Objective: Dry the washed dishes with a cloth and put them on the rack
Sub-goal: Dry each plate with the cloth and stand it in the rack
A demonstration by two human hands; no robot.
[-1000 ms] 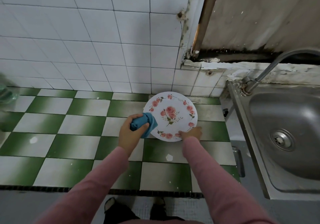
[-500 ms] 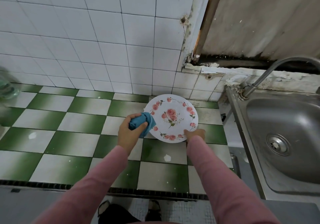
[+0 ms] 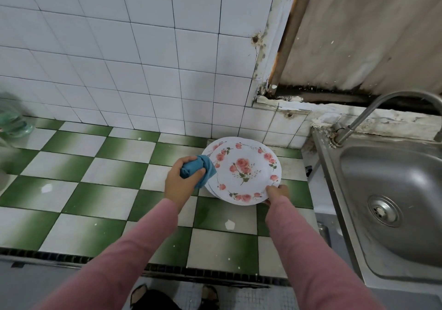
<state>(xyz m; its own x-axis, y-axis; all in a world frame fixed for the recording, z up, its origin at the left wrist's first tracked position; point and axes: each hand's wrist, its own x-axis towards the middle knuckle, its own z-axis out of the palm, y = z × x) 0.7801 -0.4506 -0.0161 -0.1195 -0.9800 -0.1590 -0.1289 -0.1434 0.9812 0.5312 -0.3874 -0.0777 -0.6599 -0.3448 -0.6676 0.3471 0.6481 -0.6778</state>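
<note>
A stack of floral plates [image 3: 213, 147] sits near the back right corner of the counter [image 3: 107, 166], close to the tiled wall [image 3: 143, 70] and just beside the steel sink [image 3: 387, 178]. Green-and-white tiles stretch wide toward the left and front edges. The right hand [image 3: 276, 191], arm reaching forward, pinches the near rim of the top plate [image 3: 246, 173]. The left hand [image 3: 178, 181] is curled round a bunched blue cloth [image 3: 199, 167] that touches that plate's left edge.

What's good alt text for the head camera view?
A person's right hand holds the rim of the top rose-patterned plate of a stack on a green-checked counter; the left hand grips a blue cloth beside it.
</note>
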